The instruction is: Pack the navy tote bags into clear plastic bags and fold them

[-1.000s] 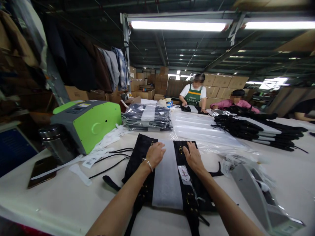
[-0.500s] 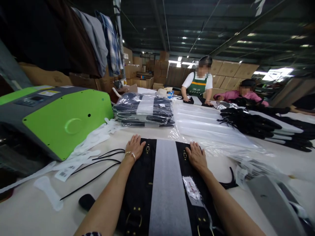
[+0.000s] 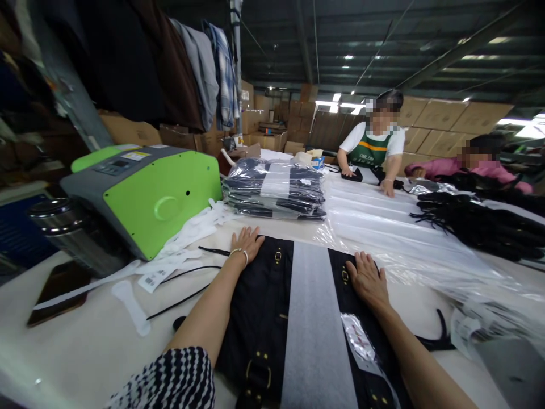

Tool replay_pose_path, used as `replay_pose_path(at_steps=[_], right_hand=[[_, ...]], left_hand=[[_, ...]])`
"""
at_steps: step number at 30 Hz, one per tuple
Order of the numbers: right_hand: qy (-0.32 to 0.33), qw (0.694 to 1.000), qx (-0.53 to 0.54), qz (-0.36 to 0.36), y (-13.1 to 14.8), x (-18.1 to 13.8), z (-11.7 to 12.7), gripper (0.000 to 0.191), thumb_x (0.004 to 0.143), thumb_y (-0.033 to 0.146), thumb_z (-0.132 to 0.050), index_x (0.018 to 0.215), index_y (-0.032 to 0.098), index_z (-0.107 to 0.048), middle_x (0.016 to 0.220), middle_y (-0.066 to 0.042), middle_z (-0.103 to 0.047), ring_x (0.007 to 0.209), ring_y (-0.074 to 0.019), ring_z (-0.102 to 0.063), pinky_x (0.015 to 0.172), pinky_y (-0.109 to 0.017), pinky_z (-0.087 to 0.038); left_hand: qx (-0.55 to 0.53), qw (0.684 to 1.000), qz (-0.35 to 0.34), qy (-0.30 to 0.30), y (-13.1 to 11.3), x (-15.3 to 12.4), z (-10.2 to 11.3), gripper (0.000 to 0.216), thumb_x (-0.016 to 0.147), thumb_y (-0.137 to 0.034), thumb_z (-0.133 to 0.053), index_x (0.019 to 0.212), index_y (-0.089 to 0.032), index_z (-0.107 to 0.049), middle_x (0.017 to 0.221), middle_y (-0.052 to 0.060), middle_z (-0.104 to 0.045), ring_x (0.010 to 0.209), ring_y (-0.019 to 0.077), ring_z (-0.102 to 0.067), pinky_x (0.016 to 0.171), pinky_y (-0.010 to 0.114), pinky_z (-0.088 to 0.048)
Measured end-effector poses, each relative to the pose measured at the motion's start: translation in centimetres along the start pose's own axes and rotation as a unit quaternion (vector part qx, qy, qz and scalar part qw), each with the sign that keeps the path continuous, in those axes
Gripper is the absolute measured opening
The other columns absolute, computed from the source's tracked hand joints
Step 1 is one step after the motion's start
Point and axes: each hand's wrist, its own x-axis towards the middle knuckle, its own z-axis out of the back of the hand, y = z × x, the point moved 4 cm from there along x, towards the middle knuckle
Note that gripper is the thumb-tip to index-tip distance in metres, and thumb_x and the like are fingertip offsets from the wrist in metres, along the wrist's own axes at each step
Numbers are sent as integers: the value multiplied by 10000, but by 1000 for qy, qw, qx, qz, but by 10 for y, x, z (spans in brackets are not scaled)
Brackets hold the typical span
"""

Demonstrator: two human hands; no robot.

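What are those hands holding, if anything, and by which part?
Nothing seems gripped: the left fingers lie spread at the far left corner of the black fabric piece, the right fingers near its far right corner.

Interior of a work hall, located by its upright metal post (image 3: 237, 34). Above and right of the post extends a dark ribbed ceiling (image 3: 361, 45), crossed by a slanting beam (image 3: 460, 48); lit lamps (image 3: 336, 104) glow lower on that side. Left of the post hang garments (image 3: 159, 62) in a row. Brown cartons (image 3: 255, 116) stand just right of the post, with a taller carton stack (image 3: 438, 116) farther right. In front of the post spreads the pale tabletop (image 3: 76, 363).
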Motion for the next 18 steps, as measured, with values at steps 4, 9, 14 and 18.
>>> replay_pose_path(at_steps=[4, 9, 14, 18], right_hand=[[-3, 1000, 1, 3, 1, -1, 1, 726, 987, 551, -107, 1543, 122, -289, 1629, -70, -229, 1519, -221, -109, 1201, -582, -124], [-6, 1000, -3, 5, 3, -3, 2, 709, 991, 535, -124, 1543, 122, -289, 1633, -73, -215, 1518, -226, -108, 1196, -589, -120], [-11, 1000, -13, 4, 5, -4, 3, 689, 993, 518, -157, 1542, 125, -298, 1629, -81, -232, 1516, -229, -121, 1200, -570, -108], [-25, 999, -27, 7, 6, -5, 3, 668, 996, 494, -188, 1540, 123, -304, 1627, -82, -236, 1514, -240, -132, 1196, -576, -114]], left_hand=[[40, 999, 2, -3, 0, -2, 33, 652, 974, -578, -260, 1528, -241, -323, 1637, 95, -211, 1528, 283, -94, 1205, 606, -41], [73, 995, -42, -50, -15, -63, 68, 697, 984, -583, -210, 1553, -182, -253, 1659, 84, -87, 1534, 265, -24, 1223, 558, -47], [64, 991, -112, 16, -6, -145, 20, 689, 977, -596, -247, 1570, -254, -174, 1656, 35, -116, 1529, 228, -106, 1232, 524, -110], [69, 991, -94, 66, 9, -151, 15, 697, 972, -588, -293, 1569, -251, -167, 1651, 49, -109, 1519, 227, -161, 1227, 535, -132]])
